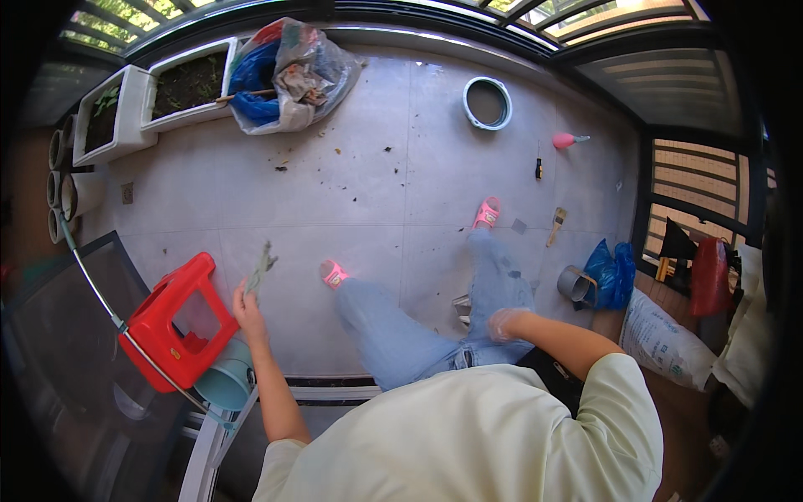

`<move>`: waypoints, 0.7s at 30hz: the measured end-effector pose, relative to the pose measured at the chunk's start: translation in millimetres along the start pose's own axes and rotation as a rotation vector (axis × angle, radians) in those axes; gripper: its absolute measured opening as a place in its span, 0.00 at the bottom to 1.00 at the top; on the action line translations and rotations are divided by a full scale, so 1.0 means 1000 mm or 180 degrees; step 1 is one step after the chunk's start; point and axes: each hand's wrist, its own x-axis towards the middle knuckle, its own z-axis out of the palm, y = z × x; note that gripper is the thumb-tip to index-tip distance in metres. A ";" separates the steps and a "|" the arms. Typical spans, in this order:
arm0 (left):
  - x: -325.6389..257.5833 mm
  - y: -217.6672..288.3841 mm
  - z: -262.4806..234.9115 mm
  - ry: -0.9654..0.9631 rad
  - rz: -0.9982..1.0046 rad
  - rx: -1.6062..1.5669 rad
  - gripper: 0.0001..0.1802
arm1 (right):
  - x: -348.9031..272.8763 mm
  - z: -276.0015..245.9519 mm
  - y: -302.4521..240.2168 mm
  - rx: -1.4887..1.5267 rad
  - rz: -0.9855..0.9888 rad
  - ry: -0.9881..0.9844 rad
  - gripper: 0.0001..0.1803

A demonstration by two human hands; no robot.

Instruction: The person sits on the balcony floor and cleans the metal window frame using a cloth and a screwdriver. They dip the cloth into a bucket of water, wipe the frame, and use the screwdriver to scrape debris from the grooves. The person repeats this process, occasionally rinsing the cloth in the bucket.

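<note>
Closest to us, our left hand (247, 306) is raised beside the tipped red plastic stool (177, 322), its fingers pinched on the lower end of a dry plant sprig (261, 269), a greyish-green, withered piece of stem and leaf that stands up above the fingertips over the tiled floor (368, 192). We judge the sprig to be very light, thin and brittle: it will likely crumble or shed bits if squeezed hard, so the sound place to hold it is low on the stem, with a gentle pinch, as it is held now. Our right hand (504, 322) appears to wear a thin clear glove and rests on the right knee of our blue jeans; it looks loosely curled and holds nothing that we can make out. Below the stool sits a pale teal bucket (224, 381), touching it, and a thin metal tube crosses in front of both. Farther out, our pink slippers (335, 274) stand on the floor, which is strewn with small dark plant scraps. To the right lie a wooden-handled brush (556, 224), a small metal pot (574, 284) and a blue plastic bag (611, 272). At the far edge are white rectangular planters (188, 84) filled with soil, a clear sack (293, 75) of rubbish, a round pale basin (488, 103) and a pink bulb-shaped tool (565, 140).
</note>
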 end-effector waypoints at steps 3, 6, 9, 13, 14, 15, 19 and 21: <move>-0.058 0.041 0.143 -0.0955 -0.0322 -0.0020 0.11 | -0.079 -0.120 0.000 0.0919 -0.0581 0.1082 0.19; -0.124 0.096 0.289 -0.1928 -0.0309 0.0099 0.10 | -0.099 -0.163 0.060 0.1122 -0.1304 0.2559 0.27; -0.166 0.117 0.399 -0.2942 -0.0044 0.0412 0.09 | -0.128 -0.204 0.120 0.1078 -0.2118 0.3199 0.31; -0.190 0.144 0.502 -0.3459 0.0065 0.0163 0.12 | -0.145 -0.227 0.205 0.0814 -0.1921 0.2556 0.28; -0.189 0.152 0.519 -0.3449 -0.0068 0.0135 0.12 | -0.143 -0.229 0.224 0.1075 -0.1844 0.2182 0.27; -0.186 0.156 0.533 -0.3435 -0.0201 0.0114 0.12 | -0.139 -0.231 0.240 0.1330 -0.1766 0.1804 0.25; -0.153 0.143 0.561 -0.2713 -0.0373 0.0233 0.11 | -0.105 -0.255 0.288 0.1543 -0.1799 0.1728 0.21; -0.122 0.130 0.570 -0.2415 -0.0512 0.0280 0.10 | -0.097 -0.293 0.296 0.1634 -0.1748 0.1516 0.21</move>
